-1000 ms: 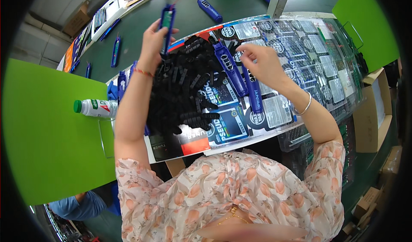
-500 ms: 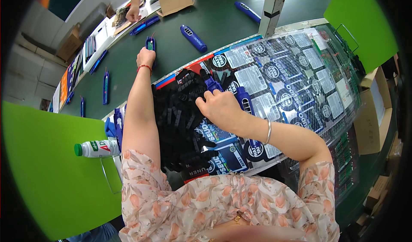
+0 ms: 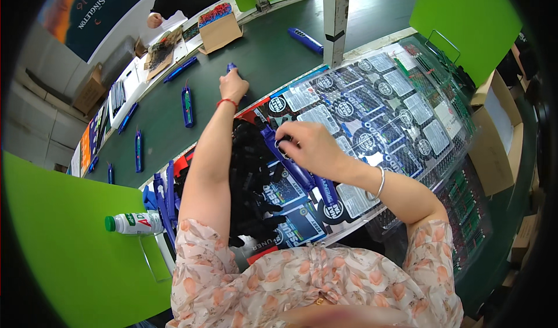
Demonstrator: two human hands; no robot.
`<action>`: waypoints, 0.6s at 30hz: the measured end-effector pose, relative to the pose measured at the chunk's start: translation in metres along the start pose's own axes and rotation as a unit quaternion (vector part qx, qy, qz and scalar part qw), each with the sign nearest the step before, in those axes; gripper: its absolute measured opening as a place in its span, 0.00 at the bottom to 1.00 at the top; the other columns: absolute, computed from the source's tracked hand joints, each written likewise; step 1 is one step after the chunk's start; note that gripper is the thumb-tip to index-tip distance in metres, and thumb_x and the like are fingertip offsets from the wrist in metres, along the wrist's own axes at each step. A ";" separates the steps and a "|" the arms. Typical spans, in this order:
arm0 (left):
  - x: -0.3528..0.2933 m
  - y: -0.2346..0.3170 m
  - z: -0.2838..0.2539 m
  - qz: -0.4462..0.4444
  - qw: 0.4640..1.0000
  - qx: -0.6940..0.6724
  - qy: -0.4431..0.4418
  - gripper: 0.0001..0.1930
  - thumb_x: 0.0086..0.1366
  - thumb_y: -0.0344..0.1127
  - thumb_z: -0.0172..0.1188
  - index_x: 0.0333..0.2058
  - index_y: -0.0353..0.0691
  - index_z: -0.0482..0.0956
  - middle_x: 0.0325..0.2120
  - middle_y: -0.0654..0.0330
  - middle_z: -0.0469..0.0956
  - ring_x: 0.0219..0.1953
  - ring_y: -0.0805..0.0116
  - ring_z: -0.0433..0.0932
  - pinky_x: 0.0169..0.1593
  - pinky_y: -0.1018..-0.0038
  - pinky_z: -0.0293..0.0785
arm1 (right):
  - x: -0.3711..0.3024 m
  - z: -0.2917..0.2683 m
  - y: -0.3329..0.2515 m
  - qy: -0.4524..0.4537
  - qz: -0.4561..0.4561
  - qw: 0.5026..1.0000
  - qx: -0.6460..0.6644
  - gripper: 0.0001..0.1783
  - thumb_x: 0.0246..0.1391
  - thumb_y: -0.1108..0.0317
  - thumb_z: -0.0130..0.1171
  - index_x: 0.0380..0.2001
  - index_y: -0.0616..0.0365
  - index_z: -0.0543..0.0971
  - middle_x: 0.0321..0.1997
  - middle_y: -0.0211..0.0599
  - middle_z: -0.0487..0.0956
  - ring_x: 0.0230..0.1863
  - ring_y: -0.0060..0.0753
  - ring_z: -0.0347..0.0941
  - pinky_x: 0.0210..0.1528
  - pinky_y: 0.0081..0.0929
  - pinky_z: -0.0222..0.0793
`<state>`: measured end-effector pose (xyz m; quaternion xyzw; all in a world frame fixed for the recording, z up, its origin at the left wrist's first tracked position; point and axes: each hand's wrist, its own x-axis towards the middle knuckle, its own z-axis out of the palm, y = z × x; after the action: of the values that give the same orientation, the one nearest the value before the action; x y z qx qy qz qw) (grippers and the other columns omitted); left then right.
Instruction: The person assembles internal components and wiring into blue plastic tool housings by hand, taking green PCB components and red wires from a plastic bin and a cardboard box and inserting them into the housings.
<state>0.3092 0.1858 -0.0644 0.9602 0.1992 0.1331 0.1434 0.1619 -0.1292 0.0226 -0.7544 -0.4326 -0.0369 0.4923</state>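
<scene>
Fingers of the right hand [image 3: 307,148] curl over a long blue plastic casing [image 3: 299,175], clamping unclear, with small black plastic pieces [image 3: 250,174] heaped left of that grip, presumably for easy reach, while the left hand [image 3: 233,88], closure hidden, partly covers another such casing [image 3: 231,67] farther forward.

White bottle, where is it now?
In the head view, the white bottle is at left, beside some blue casings and in front of the left green panel.

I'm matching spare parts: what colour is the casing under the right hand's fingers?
The casing is deep blue; the head view shows it.
</scene>
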 end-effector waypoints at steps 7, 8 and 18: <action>-0.128 0.087 -0.112 -0.052 0.677 -0.695 -0.239 0.30 0.68 0.29 0.43 0.68 0.40 0.51 0.45 0.46 0.78 0.33 0.68 0.77 0.36 0.74 0.79 | 0.015 -0.063 0.017 0.150 0.137 0.968 0.148 0.07 0.49 0.73 0.64 0.33 0.61 0.81 0.29 0.36 0.83 0.29 0.24 0.80 0.34 0.21 0.75; -0.154 0.095 -0.122 -0.054 0.649 -0.720 -0.242 0.28 0.70 0.31 0.42 0.68 0.41 0.51 0.45 0.47 0.77 0.33 0.68 0.77 0.36 0.74 0.79 | 0.019 -0.065 0.011 0.144 0.137 0.968 0.153 0.07 0.49 0.73 0.64 0.33 0.61 0.81 0.29 0.36 0.83 0.29 0.24 0.80 0.34 0.21 0.75; -0.286 0.113 -0.126 -0.064 0.641 -0.730 -0.227 0.24 0.75 0.38 0.40 0.67 0.44 0.57 0.41 0.54 0.79 0.32 0.75 0.77 0.33 0.78 0.77 | 0.002 -0.043 -0.023 0.081 -0.030 0.996 0.010 0.08 0.46 0.71 0.65 0.31 0.61 0.81 0.24 0.38 0.81 0.23 0.30 0.79 0.29 0.24 0.74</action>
<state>0.0557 -0.0063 0.0322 0.5284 0.0598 0.0036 0.8469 0.1632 -0.1584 0.0623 -0.7307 -0.4145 -0.1084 0.5315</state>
